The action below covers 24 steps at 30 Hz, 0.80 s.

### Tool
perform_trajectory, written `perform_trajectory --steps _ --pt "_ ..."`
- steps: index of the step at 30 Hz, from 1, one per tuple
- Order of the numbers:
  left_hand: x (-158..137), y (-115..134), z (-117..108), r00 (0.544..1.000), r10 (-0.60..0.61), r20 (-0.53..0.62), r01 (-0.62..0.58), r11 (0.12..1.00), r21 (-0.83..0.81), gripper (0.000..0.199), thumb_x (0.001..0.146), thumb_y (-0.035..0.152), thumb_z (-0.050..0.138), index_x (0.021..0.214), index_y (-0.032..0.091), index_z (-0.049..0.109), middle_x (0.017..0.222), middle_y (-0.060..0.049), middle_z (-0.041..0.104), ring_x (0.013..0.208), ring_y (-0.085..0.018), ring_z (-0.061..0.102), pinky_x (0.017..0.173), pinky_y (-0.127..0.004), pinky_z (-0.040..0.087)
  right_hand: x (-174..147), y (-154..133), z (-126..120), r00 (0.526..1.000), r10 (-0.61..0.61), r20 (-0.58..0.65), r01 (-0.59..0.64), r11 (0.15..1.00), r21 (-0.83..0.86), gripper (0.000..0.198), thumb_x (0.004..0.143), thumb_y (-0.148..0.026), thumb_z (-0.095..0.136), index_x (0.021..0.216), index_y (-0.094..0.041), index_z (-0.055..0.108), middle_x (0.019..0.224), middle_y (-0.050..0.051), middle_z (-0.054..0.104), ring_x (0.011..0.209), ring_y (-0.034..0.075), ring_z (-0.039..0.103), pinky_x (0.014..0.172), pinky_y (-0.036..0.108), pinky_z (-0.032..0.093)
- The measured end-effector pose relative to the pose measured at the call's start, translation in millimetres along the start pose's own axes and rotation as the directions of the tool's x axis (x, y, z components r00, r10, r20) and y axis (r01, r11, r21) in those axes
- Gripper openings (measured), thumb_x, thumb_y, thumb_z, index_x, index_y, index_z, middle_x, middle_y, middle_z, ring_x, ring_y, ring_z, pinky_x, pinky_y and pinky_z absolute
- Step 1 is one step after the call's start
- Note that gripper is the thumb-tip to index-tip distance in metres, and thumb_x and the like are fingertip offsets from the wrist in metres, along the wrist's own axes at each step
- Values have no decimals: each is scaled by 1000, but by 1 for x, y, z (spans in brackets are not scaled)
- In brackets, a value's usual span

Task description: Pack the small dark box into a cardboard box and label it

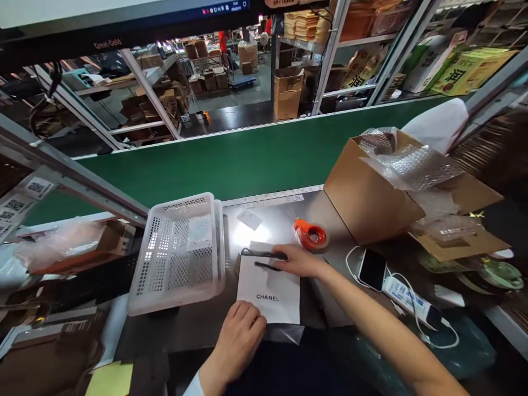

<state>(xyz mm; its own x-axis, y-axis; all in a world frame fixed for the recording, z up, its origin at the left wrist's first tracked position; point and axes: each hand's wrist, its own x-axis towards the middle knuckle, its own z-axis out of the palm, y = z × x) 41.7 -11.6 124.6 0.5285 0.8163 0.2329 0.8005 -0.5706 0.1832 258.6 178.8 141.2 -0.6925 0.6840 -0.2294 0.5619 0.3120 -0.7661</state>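
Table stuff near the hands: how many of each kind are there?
White paper bag: 1
White plastic basket: 1
Orange tape dispenser: 1
Phone: 1
Open cardboard box: 1
Hands on the bag, left hand and right hand: 2
Total: 7

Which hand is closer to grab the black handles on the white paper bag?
Probably the right hand: its fingers already rest by the black handles at the white paper bag's top. The left hand presses the bottom edge.

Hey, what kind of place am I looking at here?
Most likely a warehouse packing station. A green conveyor belt runs past the bench, shelving holds flat cardboard boxes, and a tape dispenser and an open carton of bubble wrap sit beside the white paper bag.
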Motion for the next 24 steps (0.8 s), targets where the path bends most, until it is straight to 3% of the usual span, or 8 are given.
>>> perform_trajectory --steps 6,8,11,15,17,19,21,24 --pt "-13 -17 50 946 -225 234 290 910 -296 45 86 16 72 128 24 59 143 -12 64 126 -32 62 108 -52 54 12 14 34 997 43 63 -25 966 -257 19 97 -23 62 113 -15 66 118 11 72 106 25 65 83 32 45" --pt "-11 -19 54 928 -238 288 323 898 -299 46 87 16 71 131 21 59 144 -12 64 129 -34 61 112 -57 50 15 9 39 996 33 84 -7 957 -290 16 98 -20 57 111 -16 66 113 11 73 103 26 66 79 32 43" --pt "-5 -17 35 919 -259 298 347 890 -298 38 88 17 70 126 20 62 134 -11 69 123 -34 63 107 -57 51 10 -1 29 993 27 116 9 954 -301 20 95 -14 55 111 -17 66 102 9 74 91 25 66 71 31 39" --pt "-2 -18 -13 948 -230 221 308 840 -446 22 98 28 62 120 26 61 123 -8 69 112 -27 64 96 -45 54 -13 1 -8 996 -69 58 70 997 -22 17 98 -32 57 105 -20 66 96 4 72 87 21 63 73 30 41" --pt "-3 -21 -27 954 -230 191 298 786 -541 36 100 31 60 135 29 53 122 -7 67 113 -24 62 99 -43 52 -21 11 -20 996 -87 31 80 979 187 32 98 -49 57 105 -19 66 97 4 70 89 22 63 77 31 45" --pt "-4 -22 -28 956 -224 190 293 755 -586 69 95 30 67 155 33 33 128 -7 64 119 -24 59 106 -43 51 -21 24 -20 995 -81 58 56 936 348 43 93 -59 61 104 -18 65 97 4 68 91 22 63 79 32 48" --pt "-5 -18 -18 946 -221 239 316 801 -509 103 83 27 80 163 35 16 136 -8 60 125 -27 57 111 -47 50 -16 36 -10 993 -72 89 25 894 446 48 88 -63 65 104 -18 65 98 4 68 92 22 62 81 32 49" --pt "-7 -5 4 930 -244 274 297 940 -170 118 65 20 91 162 28 25 141 -10 61 126 -34 58 110 -55 49 -6 46 6 993 -55 100 -2 864 504 50 83 -64 70 100 -18 66 97 3 68 92 22 62 81 32 48"
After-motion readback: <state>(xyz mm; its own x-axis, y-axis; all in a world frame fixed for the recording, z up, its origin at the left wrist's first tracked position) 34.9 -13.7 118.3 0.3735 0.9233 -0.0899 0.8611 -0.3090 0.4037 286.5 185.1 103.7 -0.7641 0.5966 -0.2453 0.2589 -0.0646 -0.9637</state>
